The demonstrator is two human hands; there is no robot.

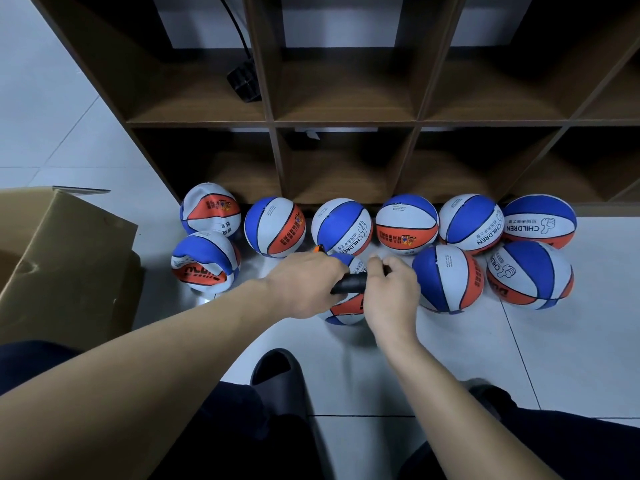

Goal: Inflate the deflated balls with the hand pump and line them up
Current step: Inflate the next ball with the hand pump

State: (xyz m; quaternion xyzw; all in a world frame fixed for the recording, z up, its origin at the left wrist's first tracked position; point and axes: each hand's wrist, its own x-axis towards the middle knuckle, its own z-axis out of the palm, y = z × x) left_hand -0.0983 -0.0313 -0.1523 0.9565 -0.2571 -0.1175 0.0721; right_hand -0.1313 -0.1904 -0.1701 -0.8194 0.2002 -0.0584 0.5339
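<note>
Several blue, white and orange balls lie on the tiled floor in front of a wooden shelf. Two at the left look dented: one [210, 209] by the shelf foot and one [205, 259] in front of it. A row of round balls [407, 223] runs along the shelf, with two more [446, 278] in front on the right. My left hand [304, 282] grips the black hand pump [349, 283], whose orange tip shows above my knuckles. My right hand [393, 289] grips the pump's other end. Under both hands lies another ball [346, 308], mostly hidden.
An open cardboard box [65, 261] stands at the left. The dark wooden cube shelf [346, 124] fills the back, with a black cable and plug [244, 81] in one compartment. My legs and a black slipper [277, 372] are at the bottom.
</note>
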